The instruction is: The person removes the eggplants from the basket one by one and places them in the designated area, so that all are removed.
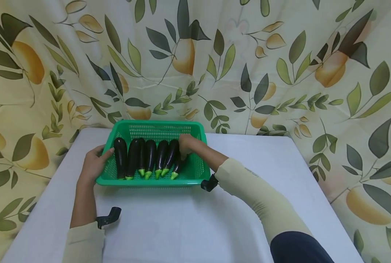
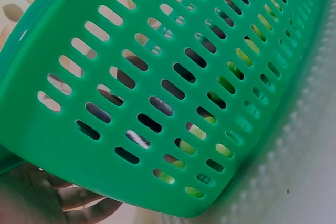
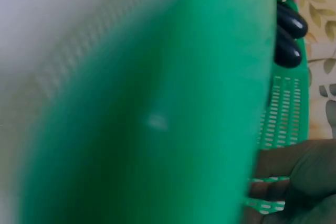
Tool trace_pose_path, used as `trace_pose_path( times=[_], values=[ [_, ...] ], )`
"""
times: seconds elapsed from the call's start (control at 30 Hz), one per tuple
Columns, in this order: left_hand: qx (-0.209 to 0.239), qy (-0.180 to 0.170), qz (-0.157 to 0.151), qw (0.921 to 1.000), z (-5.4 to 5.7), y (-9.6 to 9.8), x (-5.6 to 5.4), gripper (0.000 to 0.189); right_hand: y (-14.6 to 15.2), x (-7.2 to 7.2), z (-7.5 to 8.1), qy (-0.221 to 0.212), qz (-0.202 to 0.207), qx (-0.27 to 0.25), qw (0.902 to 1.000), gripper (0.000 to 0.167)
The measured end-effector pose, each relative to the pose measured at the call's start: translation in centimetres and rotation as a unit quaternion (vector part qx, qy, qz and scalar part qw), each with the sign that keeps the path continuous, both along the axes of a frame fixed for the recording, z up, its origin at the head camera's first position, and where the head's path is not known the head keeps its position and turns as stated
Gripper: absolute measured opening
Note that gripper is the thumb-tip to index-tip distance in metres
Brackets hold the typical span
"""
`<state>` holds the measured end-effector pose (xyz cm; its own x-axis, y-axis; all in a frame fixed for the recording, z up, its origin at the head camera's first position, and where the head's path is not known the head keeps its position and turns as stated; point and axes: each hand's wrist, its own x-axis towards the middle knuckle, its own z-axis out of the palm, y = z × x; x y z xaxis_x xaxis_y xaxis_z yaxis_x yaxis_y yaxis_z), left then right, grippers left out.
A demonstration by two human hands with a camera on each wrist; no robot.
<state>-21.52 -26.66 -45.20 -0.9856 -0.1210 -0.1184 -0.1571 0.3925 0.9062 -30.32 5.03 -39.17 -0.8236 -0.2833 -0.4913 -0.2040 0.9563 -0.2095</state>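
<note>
Left hand (image 1: 94, 164) gripping green plastic basket (image 1: 182, 182) by its left edge, right hand (image 1: 186, 144) seemingly holding the rightmost eggplant (image 1: 178, 167), grip curled, other eggplants (image 1: 151, 157) lying alongside

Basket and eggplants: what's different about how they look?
The basket is bright green, while the eggplants are mostly near-black. The basket is broad and pierced with slots; the eggplants are slim and smooth-skinned. Both show some green: the eggplants' visible stem ends are light green.
</note>
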Motion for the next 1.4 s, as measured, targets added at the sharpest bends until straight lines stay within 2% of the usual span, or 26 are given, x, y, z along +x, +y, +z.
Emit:
trace_pose_path(
  times=[0.23, 0.33, 0.43, 0.57, 0.7, 0.73, 0.8, 0.87, 0.97, 1.0, 1.1, 1.2, 1.27, 1.33, 1.4],
  values=[
    [-0.005, 0.01, 0.0, 0.9999, 0.1, 0.1, 0.0, 0.07, -1.1, -0.6, 0.3, -0.063, 0.01, -0.102, 0.9927, 0.065],
    [0.0, 0.004, 0.001, 1.0, 0.1, 0.2, 0.0, 0.069, -2.1, -0.8, 0.4, -0.074, 0.019, -0.098, 0.9923, 0.065],
    [-0.001, 0.0, 0.003, 1.0, 0.1, 0.3, 0.1, 0.068, -3.1, -1.1, 0.4, -0.066, 0.028, -0.091, 0.9933, 0.064],
    [-0.001, -0.003, 0.004, 1.0, 0.0, 0.3, 0.0, 0.067, -3.8, -1.4, 0.1, -0.071, -0.001, -0.132, 0.9888, 0.061],
    [-0.002, -0.006, 0.003, 1.0, -0.1, 0.2, 0.0, 0.069, -3.4, -2.0, -0.7, -0.079, -0.046, -0.182, 0.979, 0.054],
    [-0.003, -0.007, 0.003, 1.0, -0.1, 0.2, 0.0, 0.069, -3.1, -2.1, -1.0, -0.086, -0.059, -0.199, 0.9743, 0.053],
    [-0.007, -0.008, 0.005, 0.9999, -0.1, 0.0, 0.0, 0.07, -2.7, -2.4, -1.8, -0.118, -0.092, -0.249, 0.9568, 0.052],
    [-0.007, -0.007, 0.005, 0.9999, -0.1, -0.1, 0.0, 0.07, -2.3, -2.5, -2.7, -0.149, -0.125, -0.299, 0.9341, 0.053],
    [0.001, -0.007, 0.0, 1.0, -0.2, -0.1, 0.1, 0.071, -2.0, -2.4, -4.1, -0.192, -0.164, -0.376, 0.8917, 0.056],
    [0.003, -0.008, -0.002, 1.0, -0.3, -0.1, 0.1, 0.071, -2.1, -2.3, -4.5, -0.194, -0.167, -0.392, 0.8835, 0.057],
    [0.004, -0.01, -0.005, 0.9999, -0.4, -0.1, 0.1, 0.073, -2.6, -1.8, -5.7, -0.184, -0.144, -0.429, 0.8724, 0.059],
    [0.002, -0.011, -0.007, 0.9999, -0.5, -0.1, 0.1, 0.075, -3.6, -1.3, -6.4, -0.155, -0.102, -0.442, 0.8778, 0.061],
    [0.0, -0.009, -0.009, 0.9999, -0.5, 0.0, 0.0, 0.075, -4.2, -1.1, -6.7, -0.137, -0.088, -0.447, 0.8798, 0.061],
    [-0.001, -0.007, -0.008, 0.9999, -0.4, 0.0, 0.0, 0.074, -4.6, -1.0, -6.7, -0.126, -0.087, -0.447, 0.8814, 0.06],
    [-0.003, -0.007, -0.008, 0.9999, -0.3, 0.0, 0.0, 0.075, -4.7, -1.2, -6.6, -0.127, -0.095, -0.453, 0.8774, 0.058]
  ],
)
